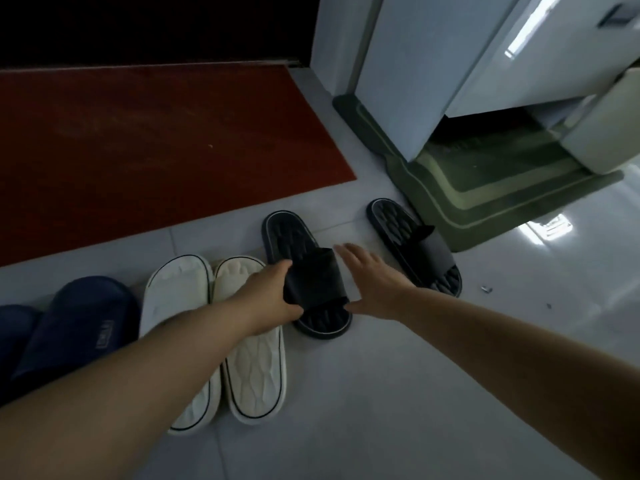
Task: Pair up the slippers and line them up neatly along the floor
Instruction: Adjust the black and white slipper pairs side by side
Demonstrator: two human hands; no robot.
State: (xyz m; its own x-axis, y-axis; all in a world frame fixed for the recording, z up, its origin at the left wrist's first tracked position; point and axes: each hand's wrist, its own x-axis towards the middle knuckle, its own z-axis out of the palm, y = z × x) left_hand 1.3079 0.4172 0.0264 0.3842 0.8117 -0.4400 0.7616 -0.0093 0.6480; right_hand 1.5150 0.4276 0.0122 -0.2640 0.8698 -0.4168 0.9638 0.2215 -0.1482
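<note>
Two black slippers (398, 220), two white slippers (256, 368) and two navy slippers (86, 306) were counted. One black slipper (287, 233) was gripped by the left hand (273, 289); the right hand (374, 282) was splayed, empty.

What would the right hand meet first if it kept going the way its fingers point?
Probably the heel end of the near black slipper, which the left hand grips; depth is unclear.
</note>
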